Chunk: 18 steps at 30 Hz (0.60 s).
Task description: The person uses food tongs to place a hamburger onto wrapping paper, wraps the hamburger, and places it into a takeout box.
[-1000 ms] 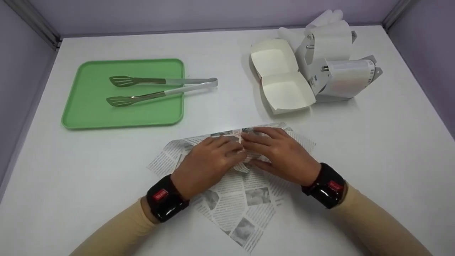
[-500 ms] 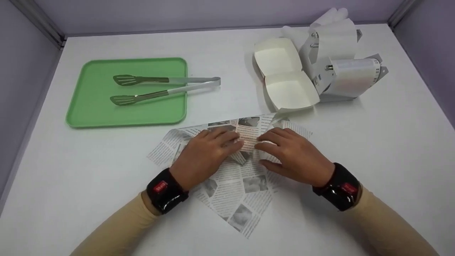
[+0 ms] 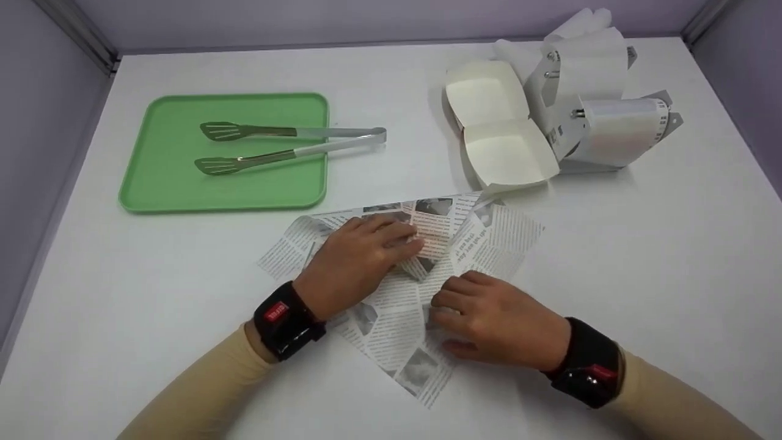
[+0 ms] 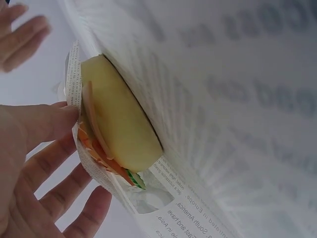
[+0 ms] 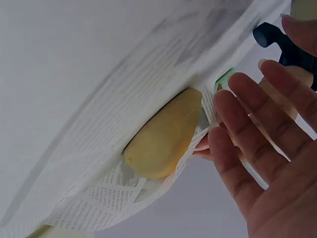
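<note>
A sheet of newsprint-patterned wrapping paper (image 3: 391, 336) lies on the white table, its far left part folded towards me. Under the fold sits a sandwich in a pale bun (image 4: 126, 116), with pinkish slices, orange shreds and a green-edged slice showing in the left wrist view. The head view hides this filling. My left hand (image 3: 357, 260) holds the folded paper against the sandwich, thumb and fingertips on the paper's outer side. My right hand (image 3: 498, 321) hovers low over the paper's right part, nearer me, fingers loosely bent and holding nothing. Its fingers look spread in the right wrist view.
Metal tongs (image 3: 256, 160) with slotted ends lie on the green tray (image 3: 165, 192), their handle past its right edge. An open white carton (image 3: 510, 153) touches the paper's far corner. Beside it stands a metal dispenser (image 3: 623, 131) with rolls of film or paper.
My right hand has let go of the fold and moved right, then towards me. The paper's right part has opened out flat. My left hand stays on the fold.
</note>
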Motion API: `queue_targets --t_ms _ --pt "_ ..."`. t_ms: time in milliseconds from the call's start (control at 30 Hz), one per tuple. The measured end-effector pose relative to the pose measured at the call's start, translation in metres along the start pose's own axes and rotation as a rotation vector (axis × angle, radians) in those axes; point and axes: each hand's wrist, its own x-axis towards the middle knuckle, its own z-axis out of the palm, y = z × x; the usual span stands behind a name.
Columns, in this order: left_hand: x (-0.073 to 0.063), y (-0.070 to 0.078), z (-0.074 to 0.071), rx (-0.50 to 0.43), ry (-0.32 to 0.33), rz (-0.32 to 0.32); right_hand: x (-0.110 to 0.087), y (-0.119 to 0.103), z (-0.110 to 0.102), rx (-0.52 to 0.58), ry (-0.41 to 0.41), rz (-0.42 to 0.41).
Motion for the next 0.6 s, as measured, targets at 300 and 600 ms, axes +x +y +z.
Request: queue_targets --t_ms 300,600 --pt "0.000 -0.003 0.000 -0.032 -0.019 -0.011 -0.010 -0.008 -0.001 0.048 -0.156 -0.019" --pt "0.001 -0.004 0.000 -0.066 -0.019 -0.009 -0.010 -0.017 0.002 0.040 -0.159 -0.060"
